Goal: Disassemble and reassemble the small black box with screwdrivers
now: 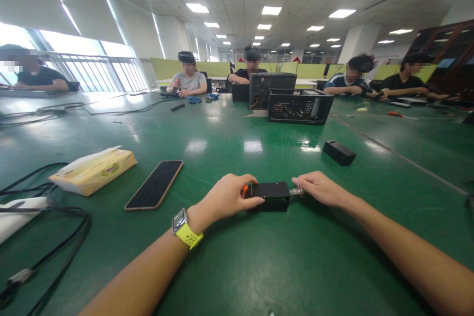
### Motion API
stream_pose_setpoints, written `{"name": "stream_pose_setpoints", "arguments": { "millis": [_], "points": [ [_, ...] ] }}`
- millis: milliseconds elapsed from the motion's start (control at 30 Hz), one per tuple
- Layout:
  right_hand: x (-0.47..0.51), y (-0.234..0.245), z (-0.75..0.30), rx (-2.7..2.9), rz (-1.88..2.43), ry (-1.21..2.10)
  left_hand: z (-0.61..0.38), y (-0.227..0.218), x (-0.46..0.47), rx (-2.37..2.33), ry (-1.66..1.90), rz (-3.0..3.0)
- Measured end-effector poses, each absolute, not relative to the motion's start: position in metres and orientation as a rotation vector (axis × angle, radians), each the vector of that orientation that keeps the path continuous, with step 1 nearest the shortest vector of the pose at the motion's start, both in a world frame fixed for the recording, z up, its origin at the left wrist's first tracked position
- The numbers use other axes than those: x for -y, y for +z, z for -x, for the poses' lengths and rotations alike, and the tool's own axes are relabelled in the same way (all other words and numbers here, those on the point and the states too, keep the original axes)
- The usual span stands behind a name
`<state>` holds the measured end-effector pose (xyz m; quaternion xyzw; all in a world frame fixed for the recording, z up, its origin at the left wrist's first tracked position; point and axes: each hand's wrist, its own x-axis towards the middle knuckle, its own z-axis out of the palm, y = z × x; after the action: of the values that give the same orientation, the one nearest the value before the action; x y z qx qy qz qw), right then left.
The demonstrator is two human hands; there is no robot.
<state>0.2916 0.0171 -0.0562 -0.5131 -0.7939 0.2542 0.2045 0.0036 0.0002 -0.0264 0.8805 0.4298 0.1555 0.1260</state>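
Observation:
A small black box (272, 196) with a flat top lies in front of me, and a strip of green shows along its near side. My left hand (236, 196), with a watch on a yellow-green band at the wrist, grips the box's left end between thumb and fingers. A bit of something orange (244, 190) peeks out by those fingers; its kind is hidden. At the opposite end, my right hand (317, 187) pinches a short silvery piece (296, 191) that reaches to the box. Most of that piece is covered by the fingers.
Left of my hands lie a phone (154, 185), a tissue pack (94, 170), black cables (79, 232) and a white power strip (22, 215). Another black box (338, 152) rests beyond my right hand. Computer cases (299, 107) stand farther back; several people sit around the green table (222, 266).

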Motion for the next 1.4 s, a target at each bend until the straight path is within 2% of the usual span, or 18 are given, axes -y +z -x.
{"name": "stream_pose_setpoints", "arguments": {
  "millis": [267,567,833,1033,1200,1400],
  "points": [
    [-0.007,-0.047,-0.282,2.128,1.484,0.476,-0.001,-0.031,-0.002,-1.218,0.433,-2.603],
    [-0.012,-0.049,-0.286,2.077,1.662,0.444,-0.002,-0.031,-0.002,-1.187,0.424,-2.643],
    [-0.005,-0.039,-0.284,2.165,1.61,0.604,-0.001,-0.032,-0.003,-1.179,0.443,-2.66],
    [-0.001,-0.045,-0.278,2.095,1.653,0.456,-0.001,-0.031,-0.001,-1.177,0.449,-2.657],
    [-0.008,-0.058,-0.272,2.18,1.676,0.551,-0.002,-0.029,0.0,-1.236,0.461,-2.637],
    [0.0,-0.05,-0.27,2.159,1.67,0.452,-0.001,-0.031,0.0,-1.217,0.464,-2.648]
  ]
}}
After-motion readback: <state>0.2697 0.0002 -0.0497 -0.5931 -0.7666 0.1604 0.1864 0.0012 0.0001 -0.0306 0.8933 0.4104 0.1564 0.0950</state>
